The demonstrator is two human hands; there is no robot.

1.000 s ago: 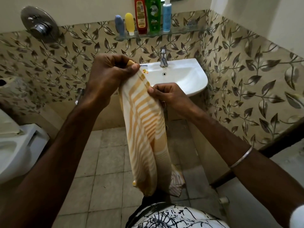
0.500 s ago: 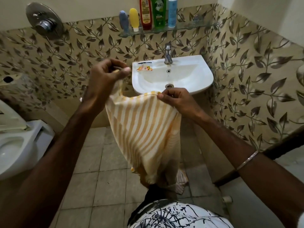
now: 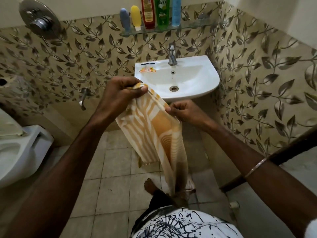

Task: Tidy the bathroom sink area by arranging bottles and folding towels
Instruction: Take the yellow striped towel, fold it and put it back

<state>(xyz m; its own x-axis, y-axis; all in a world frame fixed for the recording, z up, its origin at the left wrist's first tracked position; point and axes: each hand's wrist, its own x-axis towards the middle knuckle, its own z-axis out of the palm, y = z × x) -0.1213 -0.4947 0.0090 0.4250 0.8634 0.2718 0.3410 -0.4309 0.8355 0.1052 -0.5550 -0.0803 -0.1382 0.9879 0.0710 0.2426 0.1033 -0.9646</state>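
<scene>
A yellow-and-white striped towel hangs in front of me, below the white sink. My left hand grips its bunched top corner. My right hand pinches the towel's upper edge further right and lower. The cloth drapes down, partly folded over itself, to near my foot. Several bottles stand in a row on the glass shelf above the tap: a grey tube, a yellow tube, a red bottle, a green bottle and a blue bottle.
A small orange sachet lies on the sink's left rim beside the chrome tap. A white toilet stands at the left. A shower valve sits on the wall at upper left. A dark door edge crosses on the right.
The towel was spread wide between my hands half a second ago. Now the hands are closer together and the cloth hangs gathered and doubled over. The view has dropped slightly.
</scene>
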